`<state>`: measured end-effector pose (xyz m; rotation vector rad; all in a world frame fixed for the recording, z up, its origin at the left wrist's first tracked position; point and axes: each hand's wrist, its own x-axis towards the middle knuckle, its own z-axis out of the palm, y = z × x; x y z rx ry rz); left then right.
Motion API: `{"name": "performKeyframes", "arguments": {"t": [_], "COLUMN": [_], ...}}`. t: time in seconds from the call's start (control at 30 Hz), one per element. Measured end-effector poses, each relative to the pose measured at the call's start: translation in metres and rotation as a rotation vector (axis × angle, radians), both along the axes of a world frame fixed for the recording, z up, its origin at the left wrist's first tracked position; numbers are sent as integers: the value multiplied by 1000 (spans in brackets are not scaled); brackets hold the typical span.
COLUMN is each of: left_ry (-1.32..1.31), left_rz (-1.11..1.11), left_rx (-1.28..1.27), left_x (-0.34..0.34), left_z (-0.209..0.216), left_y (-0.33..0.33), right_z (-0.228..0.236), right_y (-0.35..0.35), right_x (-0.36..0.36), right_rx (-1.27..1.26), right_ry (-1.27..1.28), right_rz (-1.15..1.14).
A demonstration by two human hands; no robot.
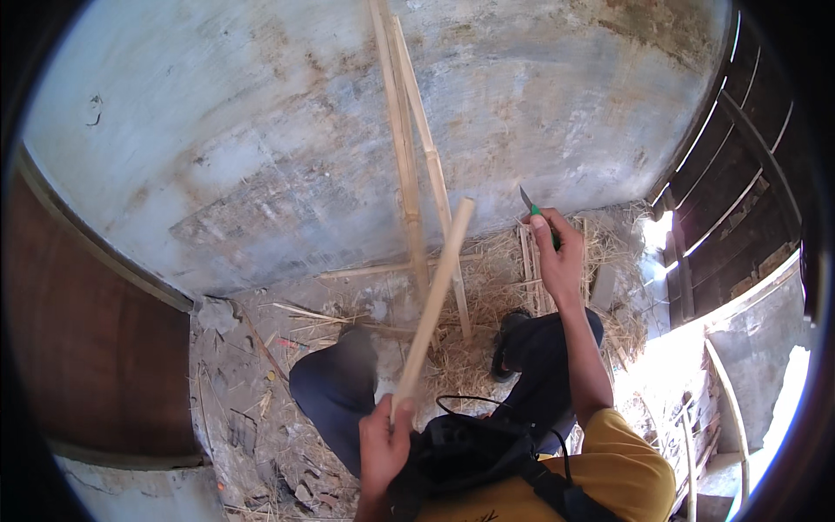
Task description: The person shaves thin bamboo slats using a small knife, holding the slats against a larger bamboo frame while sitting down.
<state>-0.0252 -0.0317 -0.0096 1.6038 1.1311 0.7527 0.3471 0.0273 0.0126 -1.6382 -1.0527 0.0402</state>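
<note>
My left hand (383,444) is closed around the lower end of a pale bamboo strip (437,300), which slants up and to the right in front of my knees. In my right hand (564,257) is a small knife (531,204) with a green handle, gripped with the thumb along it and the blade pointing up and left. The blade is apart from the strip. Beyond my hands, two long bamboo poles (403,148) lean against the wall. Part of the handle is hidden by my fingers.
A stained grey wall (287,157) rises in front of me. Shavings and straw (487,278) litter the floor between my feet and around them. At the left stands a brown wooden panel (104,339); at the right are dark slats (739,200) with light coming through.
</note>
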Motion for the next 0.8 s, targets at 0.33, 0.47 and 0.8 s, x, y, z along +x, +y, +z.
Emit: {"name": "performKeyframes", "arguments": {"t": [0.33,0.47,0.8], "left_ry": [-25,1,-174], "left_rz": [-39,-91,-147], "left_rx": [-64,-74,-141], "left_x": [10,15,36], "left_z": [-9,0,16], "left_y": [24,29,47], "right_z": [-13,-19,-10], "right_y": [-11,-5,-13], "right_x": [-91,-103,-100], "right_rx": [-67,-16,-91], "right_ry": [515,621,546], "right_rz": [583,610,591]}}
